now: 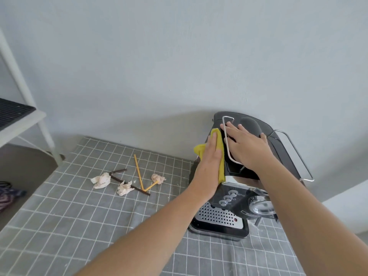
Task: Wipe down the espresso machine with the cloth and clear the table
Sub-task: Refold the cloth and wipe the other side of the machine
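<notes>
1. Head view, the work in hand: the left hand [209, 156] presses the yellow cloth [220, 154] flat against the left side of the espresso machine [235, 196], fingers straight and together, palm on the cloth rather than closed round it. The right hand [247, 144] lies spread, fingers apart, on the machine's top beside a wire rail [227, 140], and looks to be steadying it. The 2 hands are near each other, with the top's left edge between them.

2. Head view, progress: I judge the wiping to be under way and not finished. The front panel with its buttons [227, 198] and the perforated drip tray [217, 215] show no cloth on them now; whether they are already clean I cannot tell.

3. Head view, what is left: clearing has not begun, by the look of it. At 9 o'clock from the machine, well apart from it, lie 3 crumpled tissues [101, 180], a dark bent straw [127, 183] and a yellow bent straw [139, 174], all close together.

4. Head view, surface: the counter [69, 226] wears a grey cloth with a white grid, slightly wrinkled. The machine stands at its far right, at about 2 o'clock in the frame, close to the wall.

5. Head view, room: a plain pale wall [179, 56] fills the top half. At 9 o'clock a white shelf frame [22, 80] carries a dark ribbed mat.
</notes>
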A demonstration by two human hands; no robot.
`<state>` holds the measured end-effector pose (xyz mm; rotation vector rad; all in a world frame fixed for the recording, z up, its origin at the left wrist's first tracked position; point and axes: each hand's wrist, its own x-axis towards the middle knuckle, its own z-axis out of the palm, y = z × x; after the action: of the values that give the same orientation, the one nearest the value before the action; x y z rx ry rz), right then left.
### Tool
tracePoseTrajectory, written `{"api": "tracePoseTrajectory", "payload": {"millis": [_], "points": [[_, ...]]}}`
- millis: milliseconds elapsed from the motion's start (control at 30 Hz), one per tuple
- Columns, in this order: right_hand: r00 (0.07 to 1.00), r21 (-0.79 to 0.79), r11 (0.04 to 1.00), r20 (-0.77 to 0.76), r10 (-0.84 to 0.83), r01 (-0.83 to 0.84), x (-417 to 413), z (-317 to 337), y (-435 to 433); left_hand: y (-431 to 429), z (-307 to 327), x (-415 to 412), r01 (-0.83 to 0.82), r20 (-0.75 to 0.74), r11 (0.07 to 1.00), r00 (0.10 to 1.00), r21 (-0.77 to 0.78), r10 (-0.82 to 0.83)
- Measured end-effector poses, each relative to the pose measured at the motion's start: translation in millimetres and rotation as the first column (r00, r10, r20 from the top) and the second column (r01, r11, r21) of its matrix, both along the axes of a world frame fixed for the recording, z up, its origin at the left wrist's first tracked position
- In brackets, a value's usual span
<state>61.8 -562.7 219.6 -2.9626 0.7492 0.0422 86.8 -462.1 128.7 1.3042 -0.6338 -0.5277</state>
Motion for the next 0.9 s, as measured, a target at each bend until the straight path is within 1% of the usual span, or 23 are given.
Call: {"api": "tracePoseTrajectory", "payload": {"millis": [33, 100, 133, 233, 267, 333, 400, 500, 533, 567, 600, 633, 700, 800, 867, 900], "points": [[1.0, -0.005, 1.0, -0.006, 0.004, -0.004, -0.3, 0.3, 0.1, 7.8, -0.1, -9.8, -0.006, -0.001, 1.0, 1.0, -0.01, 0.006], [1.0, -0.017, 1.0, -0.013, 0.011, -0.011, 0.1, 0.1, 0.2, 18.7, -2.3, -23.6, -0.036, -0.08, 0.999, 0.996, -0.04, 0.033], [1.0, -0.02, 1.0, -0.013, 0.014, -0.014, 0.2, -0.1, 0.3, 20.3, -5.1, -26.2, -0.063, -0.107, 0.998, 0.992, -0.03, 0.06], [1.0, -0.012, 1.0, -0.014, 0.022, -0.023, 1.1, -1.8, 2.8, 22.7, -7.0, -25.4, -0.145, -0.063, 0.989, 0.987, 0.018, 0.146], [1.0, 0.001, 1.0, 0.015, 0.022, -0.022, -0.1, -1.1, 3.3, 23.1, -5.4, -24.6, -0.164, -0.041, 0.986, 0.985, 0.03, 0.165], [0.989, 0.051, 0.998, 0.146, 0.023, -0.031, -4.2, 1.3, 4.5, 25.6, -2.7, -23.0, -0.203, -0.011, 0.977, 0.979, 0.062, 0.204], [0.942, 0.129, 0.99, 0.334, 0.014, -0.061, -11.6, 7.5, 8.3, 30.9, 4.0, -23.9, -0.23, -0.012, 0.97, 0.973, 0.075, 0.232], [0.794, 0.248, 0.963, 0.604, -0.072, -0.101, -43.7, 24.5, 26.4, 45.9, 25.7, -37.6, -0.289, 0.029, 0.954, 0.957, 0.077, 0.288], [0.743, 0.293, 0.946, 0.662, -0.097, -0.137, -59.1, 28.5, 35.2, 51.3, 33.2, -45.6, -0.302, 0.053, 0.951, 0.953, 0.067, 0.299], [0.715, 0.344, 0.922, 0.689, -0.118, -0.18, -75.3, 29.8, 44.4, 55.4, 38.7, -53.7, -0.305, 0.059, 0.951, 0.951, 0.044, 0.302], [0.711, 0.393, 0.891, 0.692, -0.125, -0.226, -93.9, 29.9, 54.3, 59.2, 44.6, -64.1, -0.302, 0.059, 0.953, 0.952, 0.014, 0.301], [0.728, 0.439, 0.856, 0.676, -0.114, -0.274, -112.3, 28.1, 63.6, 62.4, 48.2, -74.3, -0.3, 0.064, 0.954, 0.952, -0.013, 0.3], [0.783, 0.533, 0.766, 0.619, -0.063, -0.359, -143.1, 22.5, 76.3, 66.5, 54.2, -94.2, -0.281, 0.062, 0.959, 0.957, -0.046, 0.283], [0.871, 0.663, 0.637, 0.49, 0.028, -0.394, -170.0, 14.6, 75.3, 69.0, 58.7, -120.2, -0.245, 0.043, 0.969, 0.968, -0.041, 0.247], [0.893, 0.69, 0.598, 0.439, 0.102, -0.408, -184.4, 10.4, 69.0, 69.1, 58.3, -140.8, -0.253, 0.07, 0.967, 0.965, 0.017, 0.251], [0.894, 0.685, 0.602, 0.431, 0.119, -0.411, -189.6, 8.5, 65.9, 68.9, 57.2, -150.2, -0.257, 0.083, 0.966, 0.964, 0.04, 0.253]]}}
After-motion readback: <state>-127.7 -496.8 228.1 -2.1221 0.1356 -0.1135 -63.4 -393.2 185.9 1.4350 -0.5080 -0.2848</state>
